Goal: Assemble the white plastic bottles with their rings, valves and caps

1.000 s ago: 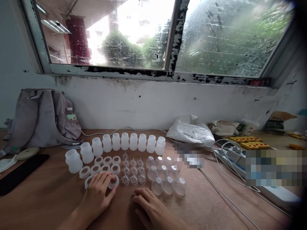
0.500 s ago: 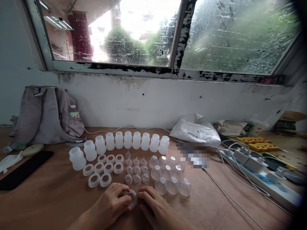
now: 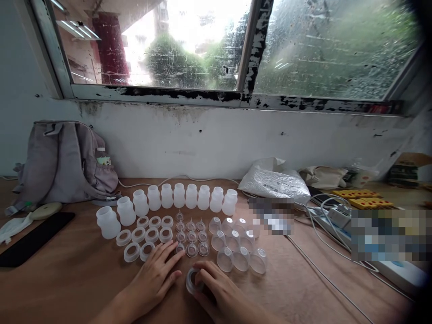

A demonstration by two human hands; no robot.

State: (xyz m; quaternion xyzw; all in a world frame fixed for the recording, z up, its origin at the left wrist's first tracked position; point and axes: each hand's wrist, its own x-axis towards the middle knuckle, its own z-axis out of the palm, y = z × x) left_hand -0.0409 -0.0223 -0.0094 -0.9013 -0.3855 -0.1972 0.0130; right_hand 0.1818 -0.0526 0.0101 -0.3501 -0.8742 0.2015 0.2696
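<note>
My right hand (image 3: 218,285) grips a translucent screw ring (image 3: 191,281), tilted above the tabletop near the front. My left hand (image 3: 157,272) is open, its fingers stretched forward. Its fingertips lie beside or on the nearest clear bottle teat (image 3: 180,249); whether they touch it I cannot tell. Several more clear teats (image 3: 191,237) stand in rows ahead of my hands. To their left lie several white screw rings (image 3: 132,252), one partly hidden by my left hand. Clear dome caps (image 3: 241,260) stand in rows to the right of the teats.
Frosted baby bottles (image 3: 166,196) stand in an arc behind the parts. A grey backpack (image 3: 60,162) and a black flat object (image 3: 37,240) lie at left. A silvery package (image 3: 275,180), cables and a white power strip (image 3: 401,274) occupy the right. A wall and window rise behind.
My left hand has let go of the screw ring and moved forward to the teats, fingers opening out. My right hand keeps the ring, which has shifted slightly right.
</note>
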